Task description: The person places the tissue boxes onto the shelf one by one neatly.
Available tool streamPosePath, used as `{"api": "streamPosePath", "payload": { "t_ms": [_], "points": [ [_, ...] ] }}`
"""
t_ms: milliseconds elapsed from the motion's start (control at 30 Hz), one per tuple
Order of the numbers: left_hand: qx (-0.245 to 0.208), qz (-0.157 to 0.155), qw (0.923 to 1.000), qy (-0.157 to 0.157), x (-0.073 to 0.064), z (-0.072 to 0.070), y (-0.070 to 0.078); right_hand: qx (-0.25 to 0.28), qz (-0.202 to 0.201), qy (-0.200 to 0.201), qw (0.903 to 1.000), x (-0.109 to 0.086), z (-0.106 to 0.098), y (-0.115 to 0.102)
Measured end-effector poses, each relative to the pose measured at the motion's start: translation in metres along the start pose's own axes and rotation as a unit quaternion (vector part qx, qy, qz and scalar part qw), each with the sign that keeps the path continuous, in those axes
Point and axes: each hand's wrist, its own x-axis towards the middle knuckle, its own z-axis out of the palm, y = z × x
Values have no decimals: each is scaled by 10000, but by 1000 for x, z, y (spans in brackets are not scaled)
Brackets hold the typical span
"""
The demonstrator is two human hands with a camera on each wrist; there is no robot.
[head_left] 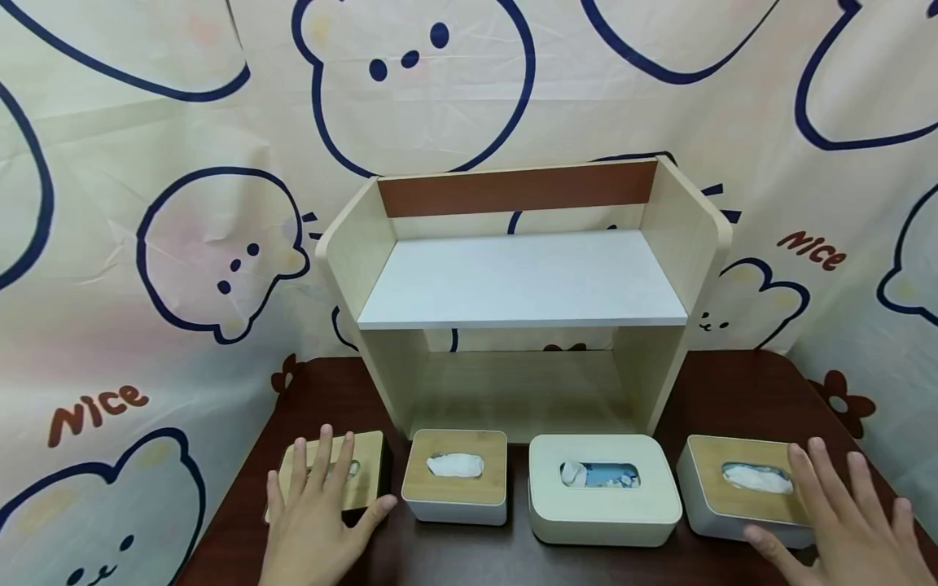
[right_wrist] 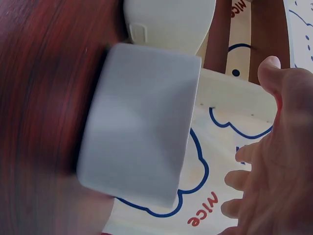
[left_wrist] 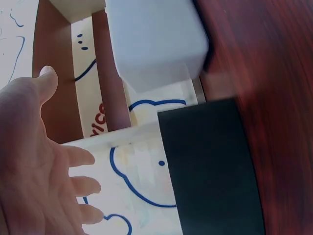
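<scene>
Spread and empty, the left hand (head_left: 311, 517) overlaps the black-sided tissue box (head_left: 374, 456), nearest its fingers; the right hand (head_left: 857, 521), equally splayed and empty, overlaps the outer end of the rightmost wood-lidded tissue box (head_left: 703, 464), whose long axis runs sideways, inward from those fingers. Farther inward, the white-lidded tissue box (head_left: 604, 513) crowds it; beyond stands the desktop shelf (head_left: 520, 281).

red-brown "nice" lettering (head_left: 95, 413) on the patterned backdrop (head_left: 183, 134) at left, second "nice" (head_left: 812, 250) at right

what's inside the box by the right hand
White tissue shows at the opening of the wood-topped box; anything deeper is covered by the box itself and cannot be seen.
</scene>
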Motion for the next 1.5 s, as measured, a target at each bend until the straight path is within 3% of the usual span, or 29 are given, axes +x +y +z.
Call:
{"api": "streamPosePath", "payload": {
  "t_ms": [400, 633, 1033, 1200, 1500],
  "points": [
    [-338, 355, 9987, 165, -1, 9, 33, 324, -583, -216, 9975, 9, 8, -12],
    [-676, 451, 9967, -53, -1, 14, 54, 594, -878, -201, 9942, 8, 9, -23],
    [-1253, 1190, 9847, 242, -7, 26, 90, 1367, -863, -867, 9830, 4, 8, -53],
    [-1663, 1174, 9791, 7, -9, 31, 104, 1592, -849, -1039, 9781, 3, 12, -59],
    [-2364, 1234, 9621, -566, -11, 39, 123, 2032, -994, -961, 9693, -3, 13, -73]
  ]
}}
